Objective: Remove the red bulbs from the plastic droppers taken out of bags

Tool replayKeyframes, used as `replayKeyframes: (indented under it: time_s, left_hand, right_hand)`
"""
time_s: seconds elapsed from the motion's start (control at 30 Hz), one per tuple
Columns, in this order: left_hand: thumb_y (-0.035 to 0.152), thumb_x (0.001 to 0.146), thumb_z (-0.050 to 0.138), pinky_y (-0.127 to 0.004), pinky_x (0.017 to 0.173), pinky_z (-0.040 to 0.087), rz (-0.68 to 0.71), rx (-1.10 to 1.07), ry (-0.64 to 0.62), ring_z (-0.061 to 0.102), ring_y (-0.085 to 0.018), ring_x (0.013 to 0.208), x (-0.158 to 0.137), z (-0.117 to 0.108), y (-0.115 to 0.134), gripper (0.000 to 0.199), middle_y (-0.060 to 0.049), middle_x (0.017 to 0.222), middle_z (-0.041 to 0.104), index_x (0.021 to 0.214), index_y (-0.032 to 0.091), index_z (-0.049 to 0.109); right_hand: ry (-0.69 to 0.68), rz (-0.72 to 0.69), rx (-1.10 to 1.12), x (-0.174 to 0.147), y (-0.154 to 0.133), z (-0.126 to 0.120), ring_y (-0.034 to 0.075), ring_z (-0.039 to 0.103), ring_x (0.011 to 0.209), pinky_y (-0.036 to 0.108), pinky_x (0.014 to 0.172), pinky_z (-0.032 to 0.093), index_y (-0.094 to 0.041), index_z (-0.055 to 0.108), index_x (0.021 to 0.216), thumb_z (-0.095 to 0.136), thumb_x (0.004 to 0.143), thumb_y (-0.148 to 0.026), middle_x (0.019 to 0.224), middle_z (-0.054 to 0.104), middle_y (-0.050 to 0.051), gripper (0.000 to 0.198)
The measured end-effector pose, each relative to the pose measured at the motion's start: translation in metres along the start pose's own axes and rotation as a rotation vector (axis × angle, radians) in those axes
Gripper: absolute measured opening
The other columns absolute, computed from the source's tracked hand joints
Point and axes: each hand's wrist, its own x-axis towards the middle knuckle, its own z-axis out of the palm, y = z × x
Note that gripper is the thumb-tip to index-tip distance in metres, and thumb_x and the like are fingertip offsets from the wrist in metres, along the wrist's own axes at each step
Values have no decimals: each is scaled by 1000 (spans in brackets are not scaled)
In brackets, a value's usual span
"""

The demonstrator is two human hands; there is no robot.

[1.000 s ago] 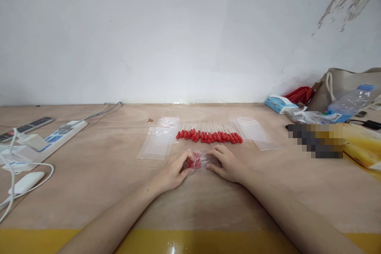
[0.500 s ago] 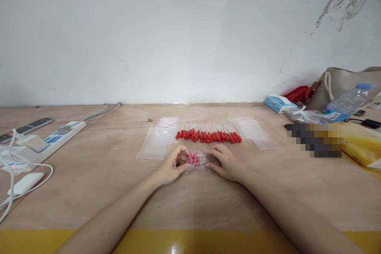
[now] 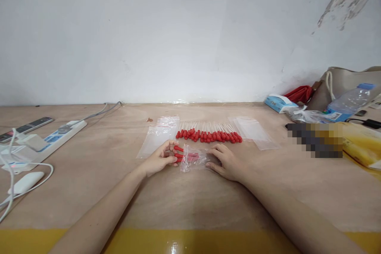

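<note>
My left hand [image 3: 162, 158] is closed round the red ends of several red-tipped sticks [image 3: 179, 155] at the mouth of a clear plastic bag [image 3: 202, 161]. The red ends stick out of the bag on the left, and the rest of the sticks lies inside, blurred by the film. On the bag's right end, my right hand [image 3: 224, 162] pinches the plastic between thumb and fingers. Just beyond both hands lies a row of loose red-tipped sticks [image 3: 208, 136], their pale shafts pointing toward the wall.
Flat zip bags lie left [image 3: 153, 143] and right [image 3: 253, 133] of the row. A power strip [image 3: 64, 139] with cables and a remote control [image 3: 29, 127] are at the left. To the right are a tissue pack [image 3: 279, 103], a plastic bottle [image 3: 349, 101] and a yellow package [image 3: 363, 143].
My left hand has moved left, away from my right hand. Red stick ends that were within the bag now show outside its mouth. My right hand has stayed in place.
</note>
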Motion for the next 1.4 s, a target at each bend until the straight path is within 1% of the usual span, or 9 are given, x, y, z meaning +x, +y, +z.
replayKeyframes:
  time_s: [0.17, 0.33, 0.53, 0.7, 0.9, 1.0, 1.1, 1.23, 1.4]
  left_hand:
    - [30, 67, 67, -28, 68, 50, -29, -23, 121, 56, -10, 72, 6, 8, -9, 42, 2, 78, 52, 103, 18, 48]
    - [33, 66, 68, -29, 69, 49, 9, 15, 134, 59, -11, 70, 8, 6, -7, 38, 2, 77, 56, 94, 17, 49]
    - [37, 65, 68, -35, 74, 49, 134, 284, 245, 63, -19, 78, -7, -42, 27, 40, -2, 83, 62, 95, 18, 50]
    - [40, 67, 66, -35, 76, 50, 323, 488, 521, 63, -17, 77, -19, -77, 53, 37, -2, 89, 62, 94, 19, 52]
    - [31, 80, 52, -30, 77, 50, 698, 906, 717, 60, -15, 83, 24, -67, 43, 19, -4, 92, 58, 94, 19, 55]
    - [23, 85, 43, -29, 82, 45, 785, 1199, 668, 56, -16, 88, 53, -56, 19, 17, -5, 93, 57, 95, 21, 57]
    - [13, 84, 39, -25, 74, 45, 733, 1391, 500, 55, -15, 85, 71, -45, -5, 25, -4, 93, 56, 100, 23, 56]
    - [13, 84, 38, -24, 72, 45, 718, 1392, 407, 55, -14, 80, 76, -36, -21, 26, -4, 93, 54, 103, 22, 54]
    - [23, 86, 41, -26, 75, 47, 677, 1224, 396, 56, -14, 84, 69, -34, -18, 30, -6, 97, 52, 116, 21, 44]
  right_hand:
    - [-4, 2, -5, 0, 0, 1, 21, 49, 90, 38, 77, 44, -19, 52, 103, 54, 78, -34, 98, 52, 9, 29]
    - [-9, 10, 7, 0, 1, 1, 20, 48, 91, 37, 77, 44, -19, 52, 103, 54, 78, -35, 99, 52, 9, 30]
    - [-17, 12, 16, 0, -1, 0, 19, 48, 90, 36, 78, 43, -19, 52, 104, 54, 79, -34, 99, 51, 8, 30]
    - [-5, 11, 13, 1, -1, 0, 20, 49, 90, 36, 77, 44, -19, 52, 103, 54, 79, -36, 97, 52, 8, 30]
    - [-10, 25, 22, 0, -1, 0, 19, 49, 90, 35, 78, 44, -20, 52, 103, 54, 79, -35, 98, 51, 8, 28]
    - [-13, 20, 20, 0, -1, 0, 19, 49, 89, 35, 78, 44, -19, 52, 102, 53, 79, -34, 98, 51, 9, 28]
    - [-29, 19, 4, 0, -2, -2, 19, 49, 88, 36, 77, 44, -19, 52, 103, 53, 79, -34, 97, 52, 9, 28]
    - [-35, 21, -6, 1, -3, -3, 19, 49, 88, 36, 77, 44, -19, 51, 103, 54, 79, -33, 97, 52, 8, 28]
    - [-31, 14, -9, 1, -2, -1, 20, 49, 88, 36, 77, 44, -19, 51, 105, 53, 79, -34, 97, 52, 8, 30]
